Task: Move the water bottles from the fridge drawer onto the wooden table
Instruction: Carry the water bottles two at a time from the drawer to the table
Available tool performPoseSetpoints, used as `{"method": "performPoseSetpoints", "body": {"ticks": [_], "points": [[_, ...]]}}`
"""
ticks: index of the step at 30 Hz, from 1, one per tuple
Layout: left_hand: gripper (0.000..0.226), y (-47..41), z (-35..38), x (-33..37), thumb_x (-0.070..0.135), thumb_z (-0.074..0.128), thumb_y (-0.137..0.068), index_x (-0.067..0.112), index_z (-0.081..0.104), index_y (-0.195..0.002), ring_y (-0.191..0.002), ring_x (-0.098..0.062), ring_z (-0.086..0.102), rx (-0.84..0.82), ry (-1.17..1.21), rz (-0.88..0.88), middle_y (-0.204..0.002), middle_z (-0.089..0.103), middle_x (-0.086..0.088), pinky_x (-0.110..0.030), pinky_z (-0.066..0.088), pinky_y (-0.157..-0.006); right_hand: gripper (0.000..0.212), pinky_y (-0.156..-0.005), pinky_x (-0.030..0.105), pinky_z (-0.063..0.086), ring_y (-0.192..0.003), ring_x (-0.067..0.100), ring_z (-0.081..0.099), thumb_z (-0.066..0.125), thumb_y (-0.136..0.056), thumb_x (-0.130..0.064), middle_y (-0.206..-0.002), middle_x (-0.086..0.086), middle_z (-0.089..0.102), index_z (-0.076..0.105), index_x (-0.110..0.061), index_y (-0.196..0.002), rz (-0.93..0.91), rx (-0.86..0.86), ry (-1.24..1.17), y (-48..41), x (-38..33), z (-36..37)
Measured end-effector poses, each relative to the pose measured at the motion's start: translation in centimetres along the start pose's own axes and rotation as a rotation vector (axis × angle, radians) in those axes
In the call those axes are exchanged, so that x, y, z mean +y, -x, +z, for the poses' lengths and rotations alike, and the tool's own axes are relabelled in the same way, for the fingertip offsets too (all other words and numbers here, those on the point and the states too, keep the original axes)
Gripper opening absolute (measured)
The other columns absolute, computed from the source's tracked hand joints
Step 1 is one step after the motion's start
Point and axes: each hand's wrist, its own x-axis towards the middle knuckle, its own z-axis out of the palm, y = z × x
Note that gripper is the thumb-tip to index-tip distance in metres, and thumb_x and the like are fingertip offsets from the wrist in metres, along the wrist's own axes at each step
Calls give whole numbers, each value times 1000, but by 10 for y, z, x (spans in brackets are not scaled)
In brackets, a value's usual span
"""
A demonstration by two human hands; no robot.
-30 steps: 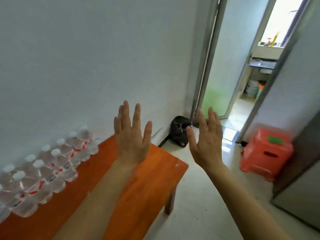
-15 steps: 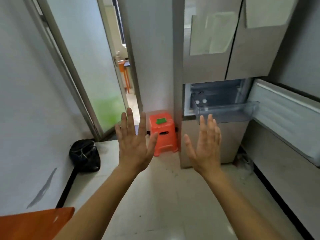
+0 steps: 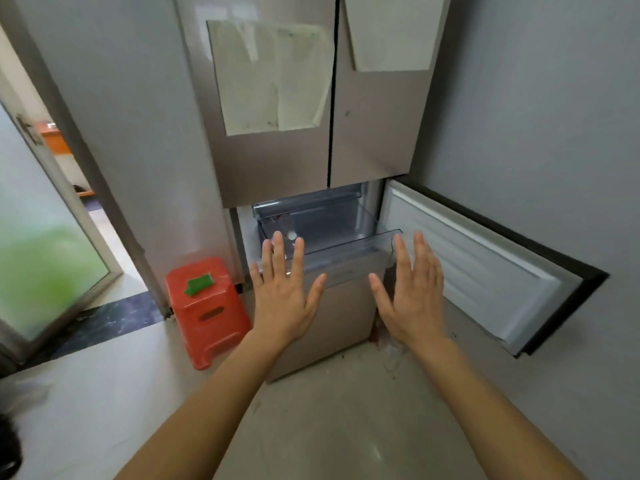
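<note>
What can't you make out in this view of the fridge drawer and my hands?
Head view only.
- Bottle count in the fridge drawer: fingers of the left hand cover its near-left corner; only one white cap shows clearly.
- Papers on the upper doors: writing too small.
- Dark thing at lower left: cut off by the edge.
- Wooden table: outside the frame.
</note>
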Motion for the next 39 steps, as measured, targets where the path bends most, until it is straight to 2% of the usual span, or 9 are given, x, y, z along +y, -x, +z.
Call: {"method": "performPoseSetpoints", "body": {"ticks": [7,12,17,19,25,30,33,36,39], "points": [[71,-94,38,13,66,14,-97,32,-7,-157,-148,-22,-26,-79,6,41,-162,-25,-3,-51,-5,-122,76,-123,50,9,-154,28,2,32,-97,-61,-166,13,2,8,-23,-159,89,-19,1,-70,49,41],[75,-146,78,3,71,3,-92,34,-7,-157,-149,-22,-26,-67,-44,-17,-163,-23,-4,-50,-5,-122,71,-124,49,11,-154,26,3,32,-100,-60,-166,10,8,8,-27,-158,37,-109,-64,-131,77,98],[70,-197,121,-8,64,22,-99,33,-3,-157,-150,-24,-20,-106,-83,-177,-164,-20,-3,-50,-5,-121,71,-122,45,13,-152,25,15,32,-100,-61,-164,8,22,11,-25,-158,-9,-300,-131,-195,107,167],[71,-215,136,-12,65,21,-99,32,-2,-158,-151,-25,-18,-156,-115,-246,-164,-19,-4,-52,-2,-122,72,-122,44,18,-151,25,19,30,-100,-61,-163,9,25,12,-22,-159,-67,-393,-118,-218,117,193],[91,-243,173,-31,80,-13,-80,33,-7,-157,-150,-27,-20,-200,-163,-419,-164,-20,-4,-50,-5,-119,72,-116,44,33,-144,28,33,36,-100,-57,-156,11,38,21,-16,-157,-206,-570,-136,-277,136,255],[75,-247,198,-59,73,11,-94,34,-4,-156,-151,-28,-16,-254,-187,-495,-165,-16,-4,-49,-7,-119,69,-111,44,38,-140,27,38,39,-101,-55,-154,10,40,23,-16,-156,-226,-684,-177,-298,122,293],[74,-249,213,-79,70,14,-96,31,-3,-157,-152,-30,-12,-306,-157,-555,-165,-12,-5,-50,-3,-119,68,-107,43,42,-137,28,41,42,-101,-51,-152,11,42,24,-15,-155,-222,-754,-189,-302,106,316],[72,-250,225,-100,64,15,-98,27,0,-158,-153,-29,-5,-338,-20,-597,-166,-6,-6,-49,6,-123,68,-104,41,43,-135,32,43,49,-100,-47,-152,14,43,26,-13,-154,-165,-852,-249,-303,88,343],[69,-247,230,-104,53,25,-102,19,5,-158,-152,-29,8,-343,207,-675,-166,1,-9,-43,15,-120,68,-102,37,41,-134,34,46,58,-98,-38,-150,15,44,28,-12,-153,14,-991,-411,-306,64,371]]}}
